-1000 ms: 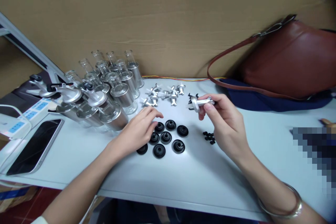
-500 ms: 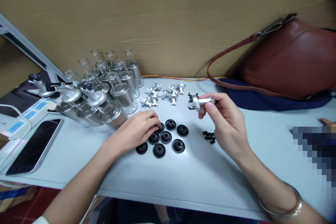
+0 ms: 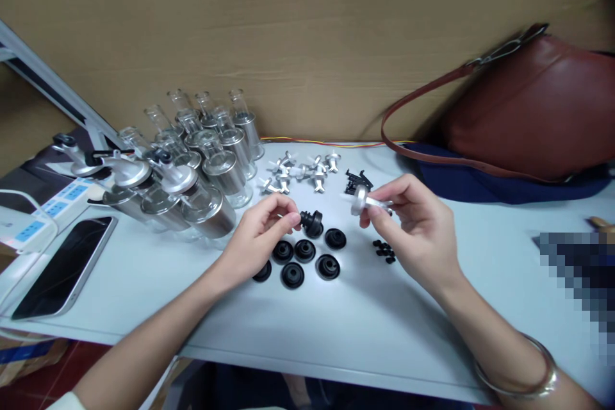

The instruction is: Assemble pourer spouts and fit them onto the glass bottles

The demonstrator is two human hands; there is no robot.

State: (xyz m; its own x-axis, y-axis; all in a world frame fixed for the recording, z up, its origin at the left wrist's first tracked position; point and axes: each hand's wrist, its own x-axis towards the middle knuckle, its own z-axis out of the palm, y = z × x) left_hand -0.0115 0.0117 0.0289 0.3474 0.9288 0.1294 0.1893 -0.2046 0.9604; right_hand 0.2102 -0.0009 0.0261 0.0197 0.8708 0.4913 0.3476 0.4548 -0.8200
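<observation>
My left hand (image 3: 259, 230) pinches a black rubber stopper (image 3: 312, 222) between thumb and fingers, lifted just above the table. My right hand (image 3: 416, 224) grips a small silver metal spout piece (image 3: 361, 200), its round end turned toward the stopper, a short gap apart. Below the left hand several more black rubber stoppers (image 3: 304, 259) lie on the white table (image 3: 336, 327). A small heap of tiny black bits (image 3: 384, 250) sits under the right hand.
Glass and metal dispenser bottles (image 3: 206, 160) crowd the back left. Loose silver spout parts (image 3: 302, 172) and black clips (image 3: 356, 179) lie behind the hands. A phone (image 3: 65, 266) and a power strip (image 3: 36, 224) are at left, a brown bag (image 3: 528, 109) at back right.
My left hand closed on one black stopper and lifted it off the table toward the right. My right hand brought the silver piece down and left, closer to it.
</observation>
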